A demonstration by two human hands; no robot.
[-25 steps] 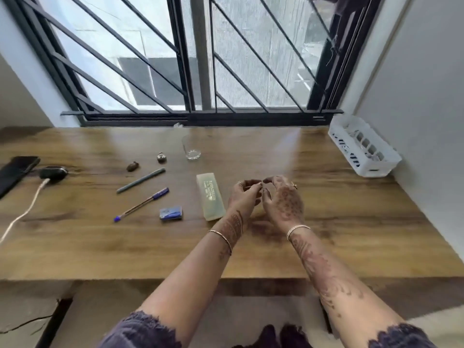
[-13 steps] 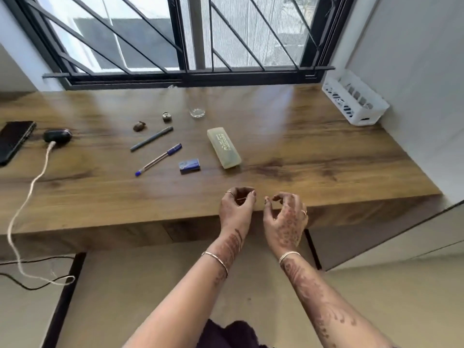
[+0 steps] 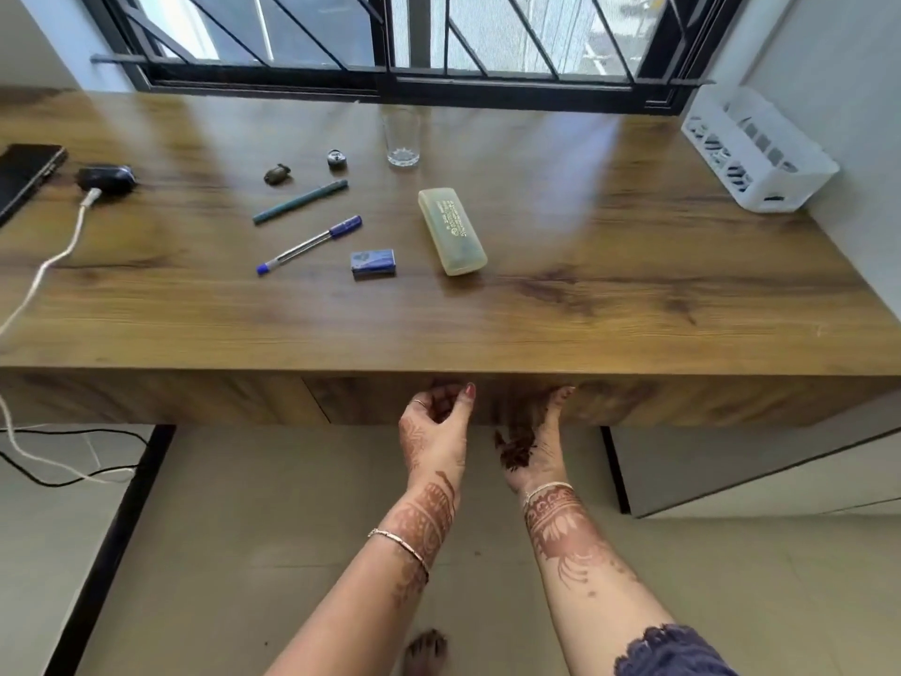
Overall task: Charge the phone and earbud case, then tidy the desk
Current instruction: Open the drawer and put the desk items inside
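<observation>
The black phone (image 3: 24, 178) lies at the desk's far left edge. Beside it sits the dark earbud case (image 3: 105, 178) with a white cable (image 3: 53, 256) plugged in; the cable runs off the desk's left edge. Whether the phone has a cable is hidden. My left hand (image 3: 436, 424) is below the desk's front edge, fingers loosely curled against the drawer front (image 3: 380, 402), holding nothing. My right hand (image 3: 534, 431) is next to it, palm turned left, fingertips blurred against the same panel.
On the wooden desk (image 3: 634, 295) lie a green pen (image 3: 300, 202), a blue pen (image 3: 309, 244), a small blue box (image 3: 373, 262), a yellowish case (image 3: 451, 230), two small trinkets (image 3: 278, 174) and an upright glass (image 3: 402, 139). A white basket (image 3: 755, 148) stands at the back right.
Both hands have pulled back from the desktop, over its front edge, and dropped to the drawer front. The view has tilted down and backed away from the desk.
</observation>
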